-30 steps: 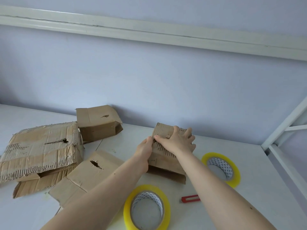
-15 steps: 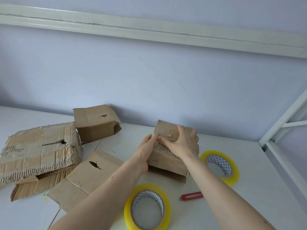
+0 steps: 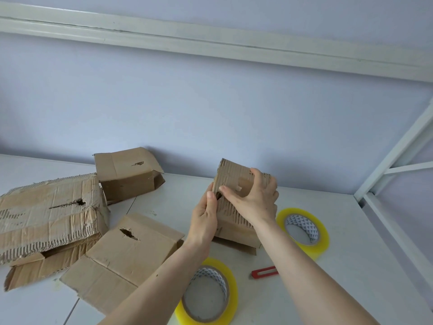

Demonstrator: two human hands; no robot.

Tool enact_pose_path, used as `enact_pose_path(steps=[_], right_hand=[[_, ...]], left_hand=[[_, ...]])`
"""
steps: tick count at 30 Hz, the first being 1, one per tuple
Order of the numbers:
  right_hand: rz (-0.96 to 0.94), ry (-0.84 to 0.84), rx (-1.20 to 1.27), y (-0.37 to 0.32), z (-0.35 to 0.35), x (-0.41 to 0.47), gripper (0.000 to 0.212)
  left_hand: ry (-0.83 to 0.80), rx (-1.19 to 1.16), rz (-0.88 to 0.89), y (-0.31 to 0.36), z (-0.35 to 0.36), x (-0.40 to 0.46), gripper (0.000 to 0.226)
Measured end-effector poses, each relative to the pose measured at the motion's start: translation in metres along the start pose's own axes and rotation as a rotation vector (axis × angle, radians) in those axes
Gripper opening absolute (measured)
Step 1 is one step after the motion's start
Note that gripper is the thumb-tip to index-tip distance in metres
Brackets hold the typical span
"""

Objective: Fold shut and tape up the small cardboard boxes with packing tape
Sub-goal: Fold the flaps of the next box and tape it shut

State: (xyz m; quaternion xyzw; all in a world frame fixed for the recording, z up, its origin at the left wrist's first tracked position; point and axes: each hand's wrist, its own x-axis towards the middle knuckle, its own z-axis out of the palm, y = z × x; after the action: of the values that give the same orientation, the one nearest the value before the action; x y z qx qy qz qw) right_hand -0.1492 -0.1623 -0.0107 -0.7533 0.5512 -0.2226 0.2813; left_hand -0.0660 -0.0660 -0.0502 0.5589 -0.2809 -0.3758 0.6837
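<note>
Since a second ago both of my hands have turned the small ragged box (image 3: 236, 184) more upright and shifted on it: my right hand (image 3: 255, 202) has slid from lying flat over the top to cupping the right side, thumb stretched across the front face, while my left hand (image 3: 203, 221) has crept up the left edge. Right now the left hand's fingers are curled round that left edge, thumb pressed by a torn hole in the cardboard; the right hand's fingers wrap the far right edge. So both hands grip this one box, which stands tilted on the white table (image 3: 351, 266), toward the back edge and right of the middle, its lower flap splayed out beneath it.

By my reckoning the job has hardly started. I see no fresh tape on this box, and its flaps are not yet closed. Three more boxes wait near the left edge: a big battered one (image 3: 46, 214), a smaller one (image 3: 128, 174) at the back by the wall, and a flattened one (image 3: 126, 256) nearest the front. None looks sealed. Both yellow tape rolls lie untouched, one (image 3: 208, 294) at the front edge under my left forearm, the other (image 3: 304, 231) just right of the box I hold. A red cutter (image 3: 264, 272) lies between them.
</note>
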Motion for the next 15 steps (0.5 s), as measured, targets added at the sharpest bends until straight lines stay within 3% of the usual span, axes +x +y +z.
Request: enact_pose_path(steps=[6, 9, 12, 15], right_hand=[[-0.019, -0.103, 0.015, 0.007, -0.004, -0.003, 0.126], [-0.082, -0.080, 0.075, 0.005, -0.008, -0.006, 0.123], [-0.130, -0.143, 0.111, 0.003, -0.015, -0.007, 0.117], [-0.136, -0.124, 0.093, 0.000, -0.020, -0.006, 0.096]], left_hand=[[0.003, -0.038, -0.016, 0.004, -0.005, 0.001, 0.038], [-0.036, -0.025, -0.031, 0.002, -0.011, 0.005, 0.037], [-0.005, 0.008, -0.093, 0.000, -0.015, 0.011, 0.061], [0.002, 0.078, -0.079, -0.009, -0.015, 0.015, 0.065]])
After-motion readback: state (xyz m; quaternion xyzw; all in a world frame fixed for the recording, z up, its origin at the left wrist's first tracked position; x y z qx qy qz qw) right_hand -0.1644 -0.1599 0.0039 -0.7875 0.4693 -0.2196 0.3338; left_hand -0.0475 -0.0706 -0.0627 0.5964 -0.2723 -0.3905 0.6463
